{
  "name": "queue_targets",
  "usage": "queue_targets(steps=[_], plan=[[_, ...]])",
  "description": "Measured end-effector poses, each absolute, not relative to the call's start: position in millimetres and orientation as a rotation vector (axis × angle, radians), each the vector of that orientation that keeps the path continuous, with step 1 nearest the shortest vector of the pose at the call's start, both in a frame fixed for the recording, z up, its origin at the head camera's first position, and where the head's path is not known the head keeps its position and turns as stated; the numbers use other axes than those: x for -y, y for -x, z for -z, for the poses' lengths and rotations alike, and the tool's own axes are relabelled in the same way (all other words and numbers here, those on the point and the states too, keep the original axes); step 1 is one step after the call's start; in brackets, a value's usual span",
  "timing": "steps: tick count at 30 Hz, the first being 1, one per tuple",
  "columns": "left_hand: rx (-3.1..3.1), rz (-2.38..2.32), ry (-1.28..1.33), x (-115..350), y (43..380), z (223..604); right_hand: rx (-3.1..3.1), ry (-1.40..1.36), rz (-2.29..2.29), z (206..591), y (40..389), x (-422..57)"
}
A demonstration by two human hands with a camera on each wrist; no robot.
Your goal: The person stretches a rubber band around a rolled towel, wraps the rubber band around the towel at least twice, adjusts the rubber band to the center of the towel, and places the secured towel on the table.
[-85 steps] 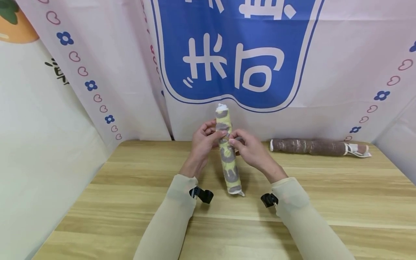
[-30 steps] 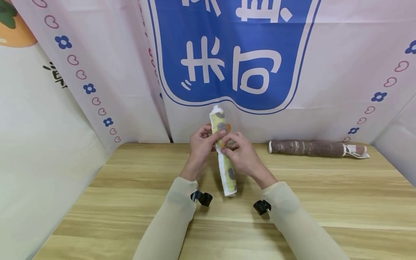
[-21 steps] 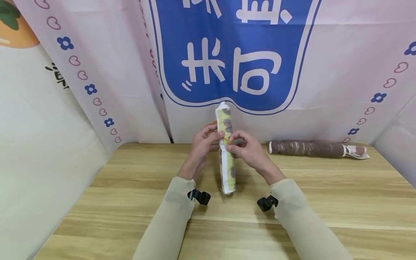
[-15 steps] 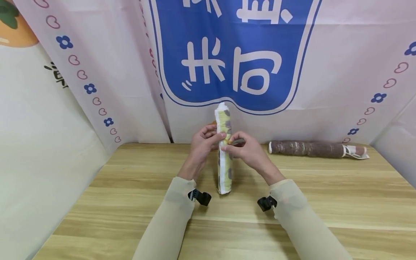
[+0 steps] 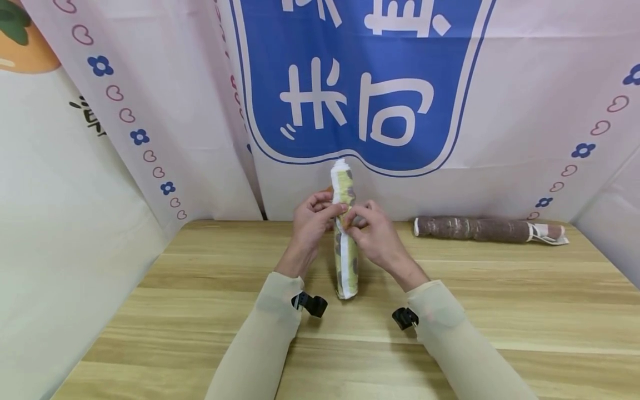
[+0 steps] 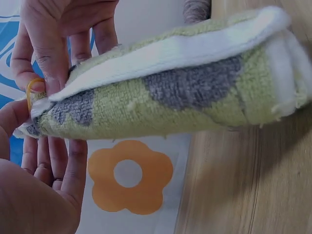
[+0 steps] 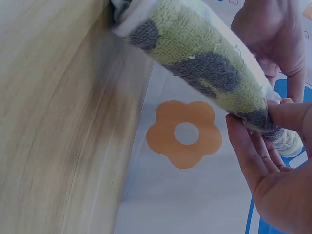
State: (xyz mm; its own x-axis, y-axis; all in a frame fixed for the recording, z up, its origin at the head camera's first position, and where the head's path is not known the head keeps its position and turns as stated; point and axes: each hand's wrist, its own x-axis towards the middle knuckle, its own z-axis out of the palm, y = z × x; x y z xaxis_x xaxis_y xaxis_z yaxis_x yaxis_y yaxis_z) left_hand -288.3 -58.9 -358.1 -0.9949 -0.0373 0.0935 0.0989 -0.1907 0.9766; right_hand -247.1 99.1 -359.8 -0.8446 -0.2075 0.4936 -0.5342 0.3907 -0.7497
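Note:
A rolled towel (image 5: pixel 345 266), yellow-green with grey patches, stands up over the back of the table, its white hem strip (image 6: pixel 156 53) running lengthwise. My left hand (image 5: pixel 310 225) holds it round the middle, thumb on the near side. A thin orange-yellow band, seemingly a rubber band (image 6: pixel 32 87), loops at the roll's middle. At that spot, the bent fingers of my right hand (image 5: pixel 375 236) pinch in close beside the left thumb and seem to hold the band. In the right wrist view, right thumb and fingers lie about the roll, partly covering the band.
A brown rolled towel (image 5: pixel 475 229) with a pale loose end lies at the back right of the wooden table (image 5: pixel 200 311). Behind the table hangs a white cloth (image 5: pixel 525 111) with a blue printed panel, close beyond my hands.
The roll has turned from its patterned side to its white hem strip facing me. In the last half second my right hand has shifted slightly left, its fingers drawn in closer to the roll.

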Motion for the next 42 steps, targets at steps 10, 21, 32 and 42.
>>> queue_targets(steps=[10, 21, 32, 42], plan=[[2.092, 2.419, 0.218, 66.9, 290.7, 362.7, 2.343, -0.604, -1.744, 359.5, 252.0, -110.8], [2.007, 2.361, 0.141, 61.4, 290.6, 361.1, 2.484, -0.511, -1.542, 356.2, 249.3, -108.1], [1.957, 2.353, 0.078, 56.0, 288.5, 359.9, 2.445, -0.498, -1.36, 357.0, 243.2, -94.8], [2.068, 2.354, 0.135, 59.8, 289.5, 360.9, 2.366, -0.605, -1.554, 356.9, 247.8, -106.0]])
